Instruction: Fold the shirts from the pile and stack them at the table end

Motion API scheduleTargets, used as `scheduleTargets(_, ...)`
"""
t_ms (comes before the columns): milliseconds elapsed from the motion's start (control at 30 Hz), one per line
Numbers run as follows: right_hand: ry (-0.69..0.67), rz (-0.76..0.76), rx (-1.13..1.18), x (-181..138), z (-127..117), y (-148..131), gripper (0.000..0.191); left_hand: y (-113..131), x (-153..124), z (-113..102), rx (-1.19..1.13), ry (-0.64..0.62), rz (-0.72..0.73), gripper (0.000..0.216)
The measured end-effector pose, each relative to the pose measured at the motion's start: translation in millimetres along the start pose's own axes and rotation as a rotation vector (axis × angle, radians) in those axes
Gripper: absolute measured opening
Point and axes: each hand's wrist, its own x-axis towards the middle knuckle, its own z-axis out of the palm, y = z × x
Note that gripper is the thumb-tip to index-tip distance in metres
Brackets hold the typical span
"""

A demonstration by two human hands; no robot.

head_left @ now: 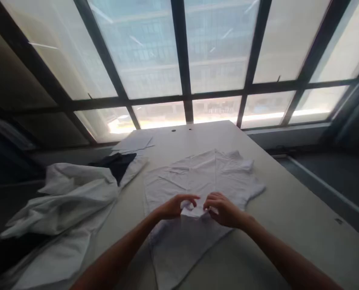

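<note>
A white garment, shaped like a shirt (pixel 197 179), is spread over the middle of the table with creases across it. My left hand (pixel 179 205) has its thumb and fingers closed on a raised fold of the cloth. Just to its right, my right hand (pixel 222 207) pinches the same fold with curled fingers. Between the two hands the gathered edge stands up a little from the rest. The near part of the garment lies in shade toward the table's front.
White cloth (pixel 76 201) is heaped at the left edge, with dark fabric (pixel 119 163) by it. White sheets (pixel 133 143) lie at the far left of the table (pixel 288 209). Large framed windows (pixel 215 48) stand behind. A floor area shows right of the table.
</note>
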Motion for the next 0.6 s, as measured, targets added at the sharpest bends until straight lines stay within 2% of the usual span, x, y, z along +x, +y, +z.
scheduleTargets(67, -0.073, 0.006, 0.02, -5, -1, 2, 0.03, 1, -2, 1, 0.013, -0.064, 0.039, 0.047)
scheduleTargets(167, -0.114, 0.051, 0.071, -11, -2, 6, 0.036, 4, -6, -3, -0.001, -0.175, 0.044, 0.041)
scheduleTargets(233, -0.076, 0.107, 0.103, -11, -1, 12, 0.037, 2, -8, -10, -0.038, -0.247, 0.004, 0.039)
scheduleTargets(300, 0.023, 0.177, 0.097, -7, -1, 23, 0.034, -6, -6, -20, -0.116, -0.245, -0.066, 0.034)
scheduleTargets(333, 0.082, 0.216, 0.087, -3, -1, 31, 0.032, -13, -3, -26, -0.159, -0.2, -0.107, 0.032)
scheduleTargets(400, 0.192, 0.307, 0.073, 9, -3, 51, 0.029, -29, 9, -39, -0.225, -0.032, -0.193, 0.031)
scheduleTargets(500, 0.329, 0.467, 0.058, 37, -14, 89, 0.028, -54, 42, -61, -0.22, 0.321, -0.319, 0.027)
scheduleTargets(600, 0.426, 0.654, 0.028, 68, -32, 127, 0.026, -70, 85, -81, -0.186, 0.61, -0.466, 0.022)
